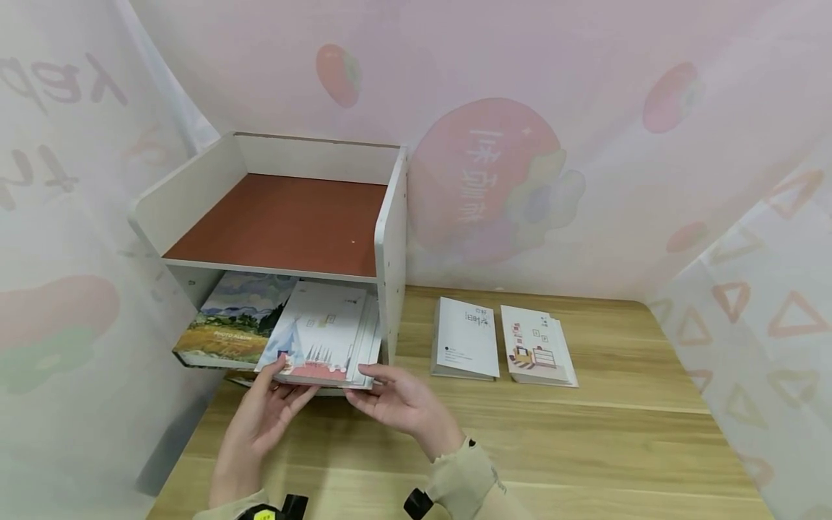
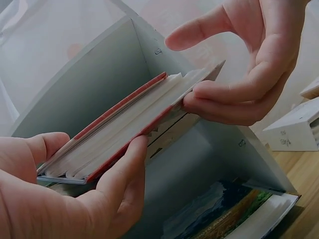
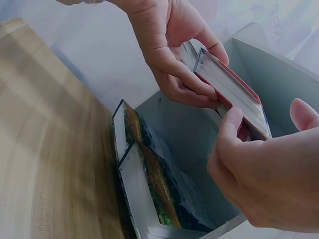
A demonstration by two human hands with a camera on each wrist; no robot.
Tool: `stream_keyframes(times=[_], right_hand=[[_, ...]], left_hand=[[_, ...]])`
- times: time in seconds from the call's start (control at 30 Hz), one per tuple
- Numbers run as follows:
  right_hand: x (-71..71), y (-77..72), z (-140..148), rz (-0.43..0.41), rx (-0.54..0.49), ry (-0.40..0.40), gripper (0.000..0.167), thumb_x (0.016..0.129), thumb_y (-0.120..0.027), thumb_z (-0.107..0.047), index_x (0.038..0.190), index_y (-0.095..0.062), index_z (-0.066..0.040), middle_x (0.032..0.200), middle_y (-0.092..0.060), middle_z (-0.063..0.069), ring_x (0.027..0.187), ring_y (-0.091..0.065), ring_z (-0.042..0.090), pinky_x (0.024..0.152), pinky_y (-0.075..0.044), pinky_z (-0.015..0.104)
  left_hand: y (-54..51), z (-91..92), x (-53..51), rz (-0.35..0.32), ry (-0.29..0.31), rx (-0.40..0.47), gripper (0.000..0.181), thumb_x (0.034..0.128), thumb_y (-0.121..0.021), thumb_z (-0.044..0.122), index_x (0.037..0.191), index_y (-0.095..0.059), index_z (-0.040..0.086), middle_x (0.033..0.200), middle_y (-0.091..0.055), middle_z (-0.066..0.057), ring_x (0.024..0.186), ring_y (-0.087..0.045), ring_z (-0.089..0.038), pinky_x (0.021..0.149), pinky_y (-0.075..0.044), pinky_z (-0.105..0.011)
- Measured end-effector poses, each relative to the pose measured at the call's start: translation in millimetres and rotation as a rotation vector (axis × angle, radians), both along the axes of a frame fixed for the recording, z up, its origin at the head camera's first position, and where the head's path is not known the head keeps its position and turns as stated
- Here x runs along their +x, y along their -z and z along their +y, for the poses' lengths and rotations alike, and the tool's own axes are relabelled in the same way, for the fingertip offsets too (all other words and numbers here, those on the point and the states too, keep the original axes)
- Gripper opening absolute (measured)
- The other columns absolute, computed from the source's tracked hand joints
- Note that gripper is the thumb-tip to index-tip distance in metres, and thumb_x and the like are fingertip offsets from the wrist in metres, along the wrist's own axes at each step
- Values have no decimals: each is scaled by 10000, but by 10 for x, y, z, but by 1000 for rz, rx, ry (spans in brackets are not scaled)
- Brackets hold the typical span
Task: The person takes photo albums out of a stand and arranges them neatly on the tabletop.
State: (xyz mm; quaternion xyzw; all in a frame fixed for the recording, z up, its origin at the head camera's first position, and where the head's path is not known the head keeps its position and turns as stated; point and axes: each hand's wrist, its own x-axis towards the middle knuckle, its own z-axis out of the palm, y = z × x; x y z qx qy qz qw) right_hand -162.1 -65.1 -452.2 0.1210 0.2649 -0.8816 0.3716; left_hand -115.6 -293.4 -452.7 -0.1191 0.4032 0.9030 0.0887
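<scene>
Evidently, the step in hand is handling a slim stack of white-covered books with a pink castle print [image 1: 325, 318] at the white shelf unit with a reddish-brown board [image 1: 286, 224]. The stack sits at the mouth of the shelf unit's lower compartment, its near edge tilted out. The left hand [image 1: 260, 426] is clamped on it, thumb above and fingers beneath; the right hand [image 1: 406, 404] supports it with fingers underneath (its thumb stands apart in both wrist views). Thick photo albums with painted landscape covers [image 1: 240, 310] lie toward the shelf unit's left. Right of it, a thick white book [image 1: 464, 339] and white booklets with red drawings [image 1: 534, 343] rest on the pale wooden tabletop [image 1: 585, 448]. Probably, the next move calls for level support, clear of the shelf unit's side panel.
</scene>
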Motion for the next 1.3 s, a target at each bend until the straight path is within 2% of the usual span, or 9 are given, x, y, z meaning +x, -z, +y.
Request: stream_keyframes(times=[0.23,0.57,0.83,1.03,1.3], right_hand=[[43,2,-44,62,45,5,473,860,-712,33,1264,-469,70,1301,-498,271,1128,-565,327,995,-480,418],[62,-29,-109,155,107,-20,400,881,-665,50,1246,-509,105,1300,-523,236,1148,-562,304,1014,-463,396],[59,-20,-157,161,124,-26,327,886,-647,63,1184,-526,116,1250,-539,227,1108,-573,287,1009,-467,398],[61,-7,-181,173,137,-34,301,891,-619,84,1181,-547,116,1232,-575,224,1067,-600,262,1028,-448,394],[83,-5,-176,181,138,-34,313,891,-593,100,1197,-535,127,1237,-576,231,1043,-599,252,967,-496,346]], left_hand=[[-25,-11,61,-15,-15,-53,768,1026,-537,370,1548,-18,151,1454,-211,-153,1118,-577,-172,1075,-390,-371],[-25,-2,89,-14,-27,-51,769,1018,-560,358,1547,-46,140,1448,-228,-169,1141,-573,-199,1069,-396,-374],[-27,-1,108,-14,-36,-50,743,1022,-557,336,1541,-69,123,1395,-310,-164,1152,-571,-212,1065,-399,-381],[-32,0,121,-16,-38,-49,743,1023,-558,326,1543,-64,129,1405,-283,-171,1137,-576,-211,1064,-400,-378],[-37,-1,134,-24,-41,-62,741,1023,-559,328,1541,-71,124,1385,-319,-161,1134,-581,-209,1062,-402,-374]])
